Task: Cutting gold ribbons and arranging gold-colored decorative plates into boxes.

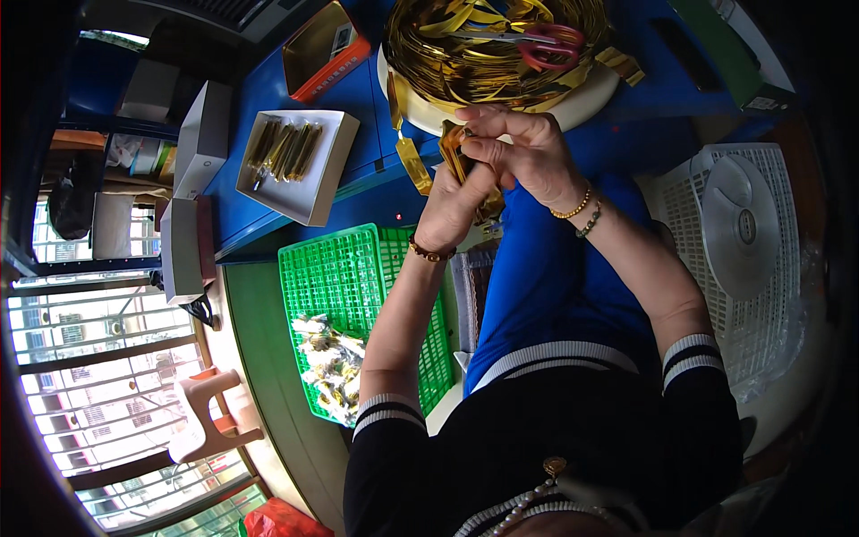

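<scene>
Both hands meet just in front of a large coil of shiny gold foil strip (pixel 420 76). My left hand (pixel 455 208) is closed round a folded bundle of gold strip (pixel 454 154), its layers showing above the thumb. My right hand (pixel 528 157) pinches at the upper end of this bundle with thumb and fingers. What exactly its fingertips grip is partly hidden. A loose length of gold strip (pixel 413 166) hangs beside the left hand from the coil's side. Scissors with dark red handles (pixel 552 46) lie on top of the coil, which rests on a round cream tray (pixel 586 109).
A white box lid (pixel 331 170) with gold strip bundles (pixel 286 150) sits on the blue table to the left, near an orange box (pixel 344 64). Below stands a green basket (pixel 331 268) with wrapped pieces. At right are a white basket (pixel 689 206) and a green box (pixel 729 58).
</scene>
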A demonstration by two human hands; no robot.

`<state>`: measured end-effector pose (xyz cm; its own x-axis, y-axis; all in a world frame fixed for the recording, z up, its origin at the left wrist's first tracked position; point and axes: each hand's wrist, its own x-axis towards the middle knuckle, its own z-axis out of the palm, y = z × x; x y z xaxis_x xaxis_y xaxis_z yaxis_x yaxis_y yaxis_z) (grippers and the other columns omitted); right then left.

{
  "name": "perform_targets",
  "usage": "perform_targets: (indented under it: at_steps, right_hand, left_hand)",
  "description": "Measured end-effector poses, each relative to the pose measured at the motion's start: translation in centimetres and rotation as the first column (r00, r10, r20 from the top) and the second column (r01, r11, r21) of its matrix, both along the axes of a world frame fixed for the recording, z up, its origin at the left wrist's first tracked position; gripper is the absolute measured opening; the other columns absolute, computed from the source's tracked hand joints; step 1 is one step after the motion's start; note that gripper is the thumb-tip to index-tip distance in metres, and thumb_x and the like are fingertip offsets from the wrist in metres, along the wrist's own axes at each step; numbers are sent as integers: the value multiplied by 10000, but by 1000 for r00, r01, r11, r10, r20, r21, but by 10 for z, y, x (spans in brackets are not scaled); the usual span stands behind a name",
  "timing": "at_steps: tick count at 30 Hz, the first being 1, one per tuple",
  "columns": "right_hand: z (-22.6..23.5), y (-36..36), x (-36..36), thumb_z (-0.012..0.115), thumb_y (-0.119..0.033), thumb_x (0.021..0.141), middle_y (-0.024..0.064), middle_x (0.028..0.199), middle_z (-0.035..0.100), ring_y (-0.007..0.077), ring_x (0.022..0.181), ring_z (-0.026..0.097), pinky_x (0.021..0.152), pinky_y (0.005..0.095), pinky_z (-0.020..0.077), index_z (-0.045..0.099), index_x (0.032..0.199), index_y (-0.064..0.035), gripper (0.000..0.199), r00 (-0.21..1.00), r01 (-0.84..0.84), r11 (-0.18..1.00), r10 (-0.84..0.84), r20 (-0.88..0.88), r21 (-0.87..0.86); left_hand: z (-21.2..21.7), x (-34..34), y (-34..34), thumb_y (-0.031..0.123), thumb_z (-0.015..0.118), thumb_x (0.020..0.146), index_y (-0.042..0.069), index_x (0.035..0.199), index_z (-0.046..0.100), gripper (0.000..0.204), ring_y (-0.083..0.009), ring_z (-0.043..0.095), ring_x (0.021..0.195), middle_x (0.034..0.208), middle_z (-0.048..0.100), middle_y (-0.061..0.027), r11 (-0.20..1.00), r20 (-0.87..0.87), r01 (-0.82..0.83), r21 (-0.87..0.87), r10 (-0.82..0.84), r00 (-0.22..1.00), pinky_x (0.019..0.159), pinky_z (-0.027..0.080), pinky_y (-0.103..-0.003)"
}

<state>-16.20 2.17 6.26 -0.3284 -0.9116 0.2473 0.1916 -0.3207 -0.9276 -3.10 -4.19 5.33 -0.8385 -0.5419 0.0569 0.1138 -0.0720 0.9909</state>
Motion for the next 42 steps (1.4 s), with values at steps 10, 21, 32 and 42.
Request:
perform_targets:
  at_steps: [10, 21, 32, 42]
  right_hand:
    - [6, 10, -1, 666, -100, 783, 83, 1008, 616, 131, 941, 568, 819, 265, 463, 581, 903, 10, 184, 988, 67, 997, -63, -140, 28]
    - [-41, 7, -2, 695, -440, 734, 63, 1133, 484, 166, 1095, 453, 934, 318, 362, 401, 1204, -19, 697, 987, -156, 979, 159, 15, -130]
    - [-78, 22, 30, 668, -322, 798, 120, 975, 616, 159, 885, 609, 750, 256, 479, 499, 1055, 2, 447, 920, -286, 944, 319, -229, 163]
    - [-9, 26, 16, 687, -92, 754, 92, 1100, 580, 179, 1072, 531, 873, 325, 449, 609, 784, 1, 125, 898, -206, 959, 106, -426, -196]
  left_hand:
    - [3, -2, 12, 248, 462, 942, 59, 795, 549, 255, -55, 439, 603, 673, 496, 33, 998, 159, -22, 59, 12, 987, 547, 346, -195]
    - [18, -8, -2, 382, 392, 947, 36, 818, 502, 385, -140, 497, 606, 646, 504, -39, 963, -15, -164, 215, 172, 985, 590, 415, -285]
    - [83, 19, -56, 332, 344, 962, 93, 815, 521, 332, -105, 259, 515, 595, 287, 27, 843, -425, 138, 520, 115, 898, 531, 274, -253]
    - [20, 18, -92, 465, 363, 930, 115, 664, 441, 446, -118, 294, 443, 501, 289, 23, 907, -94, -355, 229, 383, 919, 469, 312, -264]
